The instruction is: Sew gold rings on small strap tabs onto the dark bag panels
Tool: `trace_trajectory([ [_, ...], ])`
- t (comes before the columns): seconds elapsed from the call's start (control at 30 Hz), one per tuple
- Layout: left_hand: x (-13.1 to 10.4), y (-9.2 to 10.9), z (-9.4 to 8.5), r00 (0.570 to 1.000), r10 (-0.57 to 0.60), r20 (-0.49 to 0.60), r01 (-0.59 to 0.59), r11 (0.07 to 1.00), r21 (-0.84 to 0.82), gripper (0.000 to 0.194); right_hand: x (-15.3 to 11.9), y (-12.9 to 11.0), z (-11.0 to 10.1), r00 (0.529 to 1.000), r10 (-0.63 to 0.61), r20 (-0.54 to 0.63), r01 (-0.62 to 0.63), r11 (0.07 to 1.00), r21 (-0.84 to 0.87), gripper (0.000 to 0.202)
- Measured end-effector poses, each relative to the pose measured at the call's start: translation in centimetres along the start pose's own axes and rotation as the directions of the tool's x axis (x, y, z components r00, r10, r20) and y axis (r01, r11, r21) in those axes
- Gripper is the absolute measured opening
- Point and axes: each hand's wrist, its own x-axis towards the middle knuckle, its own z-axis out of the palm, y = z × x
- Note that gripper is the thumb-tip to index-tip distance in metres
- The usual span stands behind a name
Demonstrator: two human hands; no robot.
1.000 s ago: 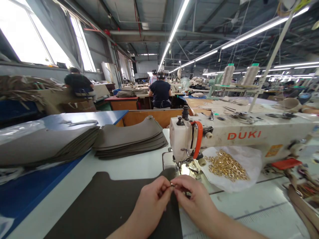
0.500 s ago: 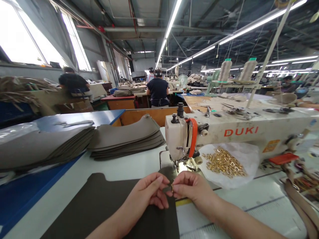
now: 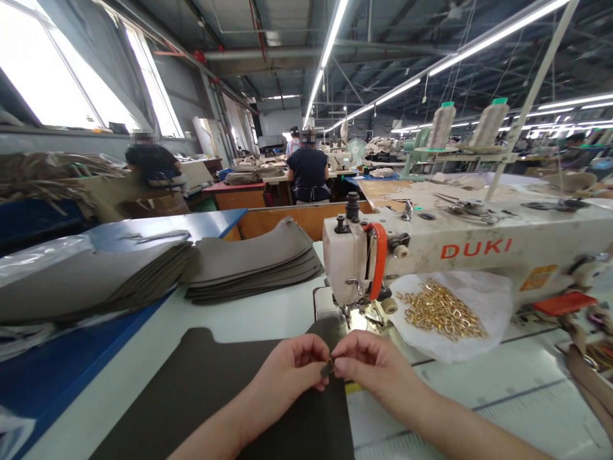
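Note:
My left hand (image 3: pixel 299 367) is closed in a pinch on a small dark fabric tab (image 3: pixel 326 369), whose end shows between thumb and fingers. Fingertip to fingertip with it, my right hand (image 3: pixel 366 359) pinches a small gold metal ring, mostly hidden by the fingers. Both hands hover over a large dark grey-brown panel (image 3: pixel 211 390) lying flat on the table. Just beyond them stands the sewing machine's needle area (image 3: pixel 357 319), its lamp lit, with part of the dark material beside it. Several gold metal rings (image 3: pixel 443 310) lie heaped on a white sheet (image 3: pixel 495 319) right of the needle.
The white sewing machine (image 3: pixel 421 249) fills the right side. Stacked dark panels (image 3: pixel 249 262) lie behind on the left, with another stack (image 3: pixel 96 275) on a blue table. A ruler marking (image 3: pixel 517 396) runs along the table. A person (image 3: pixel 309 169) sits ahead.
The left fingers have closed in around the dark tab, which now shows against the gold ring. Both hands have drawn together; the whole view has shifted slightly.

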Motion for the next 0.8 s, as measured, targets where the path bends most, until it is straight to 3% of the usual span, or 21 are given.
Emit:
trace_trajectory([
  [0.17, -0.3, -0.5, 0.0, 0.984, 0.148, -0.097, -0.115, 0.95, 0.291, 0.003, -0.8, -0.4, 0.3, 0.981, -0.191, -0.029, 0.164, 0.905, -0.391, 0.017],
  [0.3, -0.2, -0.7, 0.0, 0.981, 0.152, -0.12, -0.111, 0.95, 0.292, 0.005, -0.6, -0.1, 0.0, 0.96, -0.28, -0.026, 0.237, 0.854, -0.463, 0.008],
  [0.4, -0.1, -0.5, 0.2, 0.982, 0.149, -0.117, -0.126, 0.975, 0.185, 0.004, -0.3, 0.2, -0.2, 0.95, -0.307, -0.052, 0.254, 0.86, -0.442, 0.009],
  [0.6, 0.2, -0.5, 0.4, 0.981, 0.147, -0.128, -0.15, 0.989, -0.012, 0.009, 0.0, 0.6, 0.1, 0.973, -0.159, -0.169, 0.13, 0.976, -0.174, 0.003],
  [0.8, 0.4, -0.6, 0.6, 0.982, 0.106, -0.156, -0.12, 0.989, -0.081, 0.018, 0.3, 1.0, 0.2, 0.954, -0.194, -0.229, 0.148, 0.967, -0.206, 0.005],
])
